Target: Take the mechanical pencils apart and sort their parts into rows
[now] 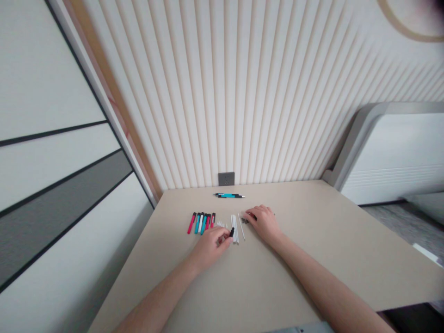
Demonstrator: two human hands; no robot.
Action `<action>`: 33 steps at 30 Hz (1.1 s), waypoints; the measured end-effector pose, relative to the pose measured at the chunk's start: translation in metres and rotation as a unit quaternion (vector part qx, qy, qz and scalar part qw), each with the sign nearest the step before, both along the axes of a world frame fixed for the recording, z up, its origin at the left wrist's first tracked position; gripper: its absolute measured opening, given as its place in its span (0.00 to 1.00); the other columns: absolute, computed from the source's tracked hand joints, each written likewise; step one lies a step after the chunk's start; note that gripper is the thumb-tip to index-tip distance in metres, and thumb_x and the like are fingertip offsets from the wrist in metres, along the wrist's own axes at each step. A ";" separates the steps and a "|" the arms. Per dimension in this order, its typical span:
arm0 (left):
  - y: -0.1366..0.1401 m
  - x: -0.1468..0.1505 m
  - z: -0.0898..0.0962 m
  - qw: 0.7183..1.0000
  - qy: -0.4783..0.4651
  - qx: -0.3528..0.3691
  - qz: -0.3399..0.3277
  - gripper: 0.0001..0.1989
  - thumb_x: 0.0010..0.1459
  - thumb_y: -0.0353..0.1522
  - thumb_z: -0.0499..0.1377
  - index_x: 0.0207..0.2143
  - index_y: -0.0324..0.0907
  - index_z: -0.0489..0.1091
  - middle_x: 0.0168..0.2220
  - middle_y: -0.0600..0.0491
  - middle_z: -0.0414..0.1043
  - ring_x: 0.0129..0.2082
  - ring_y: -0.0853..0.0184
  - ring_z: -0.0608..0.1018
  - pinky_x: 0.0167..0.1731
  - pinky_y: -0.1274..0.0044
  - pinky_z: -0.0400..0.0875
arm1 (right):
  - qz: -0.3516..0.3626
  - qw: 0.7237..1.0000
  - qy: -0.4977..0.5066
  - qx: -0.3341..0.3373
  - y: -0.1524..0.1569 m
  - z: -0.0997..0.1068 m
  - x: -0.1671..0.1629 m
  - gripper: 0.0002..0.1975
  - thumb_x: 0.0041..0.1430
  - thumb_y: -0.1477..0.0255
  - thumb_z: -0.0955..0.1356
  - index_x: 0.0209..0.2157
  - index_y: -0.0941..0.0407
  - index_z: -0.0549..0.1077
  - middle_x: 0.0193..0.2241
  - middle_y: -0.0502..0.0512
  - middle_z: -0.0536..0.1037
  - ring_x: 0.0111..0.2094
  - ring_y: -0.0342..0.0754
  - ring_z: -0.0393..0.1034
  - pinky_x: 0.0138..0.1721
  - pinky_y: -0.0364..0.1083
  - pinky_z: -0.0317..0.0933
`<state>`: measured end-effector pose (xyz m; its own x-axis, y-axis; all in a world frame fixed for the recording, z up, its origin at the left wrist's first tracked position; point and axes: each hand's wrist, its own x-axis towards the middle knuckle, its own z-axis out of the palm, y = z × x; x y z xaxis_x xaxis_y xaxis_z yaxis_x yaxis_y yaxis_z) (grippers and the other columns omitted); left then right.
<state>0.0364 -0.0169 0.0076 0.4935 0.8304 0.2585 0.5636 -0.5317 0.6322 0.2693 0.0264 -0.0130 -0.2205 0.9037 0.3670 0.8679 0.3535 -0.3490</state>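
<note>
My left hand [210, 244] is closed, with a short black pen part [232, 232] pinched between thumb and fingertips. Beside it lie several thin white ink refills [234, 229] in a row, and one more white refill [242, 226] lies apart at a slant. My right hand [264, 223] rests on the table to their right, fingers curled over small dark parts [244, 220]; what its fingertips hold is too small to name. Left of the refills, partly behind my left hand, are small whitish pieces [221, 224]. Several pen barrels [201, 223] in pink, blue and white with black ends stand in a row further left.
Two blue and black pens [229, 195] lie near the back of the beige table [277, 286]. Behind them a dark socket [226, 179] sits on the ribbed wall. A white cabinet [52, 185] borders the left, a bed headboard [391, 148] the right. A grey object [301, 328] shows at the front edge.
</note>
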 end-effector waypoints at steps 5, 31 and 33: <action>0.000 -0.001 0.000 1.000 0.007 0.000 -0.005 0.10 0.61 0.37 0.55 0.30 0.40 0.70 0.27 0.53 0.69 0.28 0.67 0.70 0.29 0.78 0.64 | -0.011 1.000 -0.002 -0.009 -0.002 0.003 0.008 0.13 0.67 0.67 0.62 0.37 0.53 0.78 0.36 0.57 0.79 0.40 0.51 0.67 0.42 0.48 0.53; -0.002 -0.002 -0.003 1.000 0.016 0.003 -0.017 0.09 0.64 0.35 0.54 0.38 0.42 0.71 0.33 0.51 0.74 0.31 0.66 0.74 0.33 0.77 0.66 | 0.199 0.968 0.148 -0.049 -0.049 0.019 -0.023 0.14 0.65 0.64 0.64 0.46 0.54 0.76 0.34 0.55 0.80 0.37 0.48 0.71 0.43 0.47 0.59; -0.003 -0.003 -0.003 0.999 0.022 0.007 -0.031 0.08 0.63 0.35 0.55 0.40 0.42 0.72 0.32 0.51 0.73 0.32 0.65 0.74 0.34 0.77 0.67 | 0.181 0.970 0.155 -0.055 -0.051 0.020 -0.027 0.13 0.66 0.64 0.63 0.40 0.54 0.77 0.32 0.54 0.80 0.35 0.48 0.70 0.42 0.47 0.58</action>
<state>0.0334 -0.0194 0.0044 0.5559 0.7937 0.2472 0.5561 -0.5761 0.5991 0.2428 -0.0243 0.0066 -0.4254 0.8253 0.3712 0.5416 0.5608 -0.6262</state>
